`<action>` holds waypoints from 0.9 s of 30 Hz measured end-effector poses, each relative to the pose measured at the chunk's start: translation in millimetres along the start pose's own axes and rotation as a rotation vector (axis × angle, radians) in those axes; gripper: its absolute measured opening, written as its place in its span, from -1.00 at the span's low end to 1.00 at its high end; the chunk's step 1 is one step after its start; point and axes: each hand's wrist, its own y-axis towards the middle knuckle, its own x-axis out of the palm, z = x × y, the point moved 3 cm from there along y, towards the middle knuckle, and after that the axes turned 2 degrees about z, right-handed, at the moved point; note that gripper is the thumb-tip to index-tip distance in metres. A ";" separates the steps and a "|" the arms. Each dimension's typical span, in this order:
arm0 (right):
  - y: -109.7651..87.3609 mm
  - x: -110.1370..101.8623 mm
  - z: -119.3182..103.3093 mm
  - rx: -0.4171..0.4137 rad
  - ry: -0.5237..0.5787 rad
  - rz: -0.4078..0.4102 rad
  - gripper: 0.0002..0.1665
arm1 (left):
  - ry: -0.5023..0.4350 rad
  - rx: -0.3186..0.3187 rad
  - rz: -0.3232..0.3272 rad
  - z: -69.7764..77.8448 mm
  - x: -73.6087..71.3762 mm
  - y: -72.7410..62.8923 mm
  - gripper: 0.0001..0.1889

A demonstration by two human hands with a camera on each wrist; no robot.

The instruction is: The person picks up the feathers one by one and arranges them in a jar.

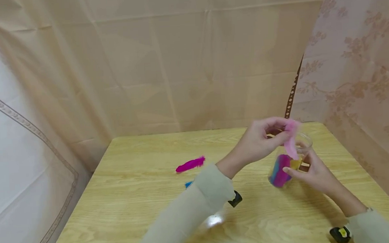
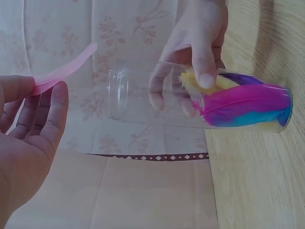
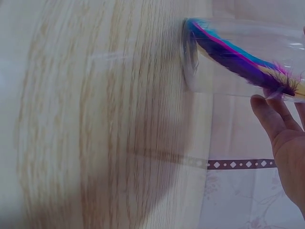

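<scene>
The left hand [image 1: 258, 141] pinched a pink feather [image 2: 65, 71] near a clear cylindrical jar [image 2: 134, 98]. The right hand [image 1: 318, 174] curled its fingers around the jar.

Left hand [image 1: 258, 142] pinches pink feather [image 1: 290, 142] near clear jar [image 1: 305, 150] mouth; right hand [image 1: 318, 174] steadies jar near tabletop [image 1: 125, 189] far-right corner.

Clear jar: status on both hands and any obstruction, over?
Left hand pinching pink feather, outside clear jar. Right hand gripping jar, other feathers inside. Top open, no obstruction visible.
</scene>
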 end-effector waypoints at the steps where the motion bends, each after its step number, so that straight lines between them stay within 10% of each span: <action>1: 0.1 -0.3 0.2 0.001 0.003 -0.002 0.10 | 0.010 -0.004 0.001 -0.1 1.3 1.1 -0.77; 8: -1.0 -1.4 1.2 -0.006 0.000 0.001 0.12 | 0.043 -0.077 -0.007 -0.2 7.4 8.7 -0.77; 18: -0.3 1.0 -0.6 -0.013 -0.017 0.014 -0.01 | 0.065 0.032 -0.034 2.8 10.4 19.6 -0.81; 27: -2.8 3.2 0.9 0.008 -0.001 0.004 0.06 | 0.077 -0.025 -0.142 -9.5 14.8 23.5 -0.78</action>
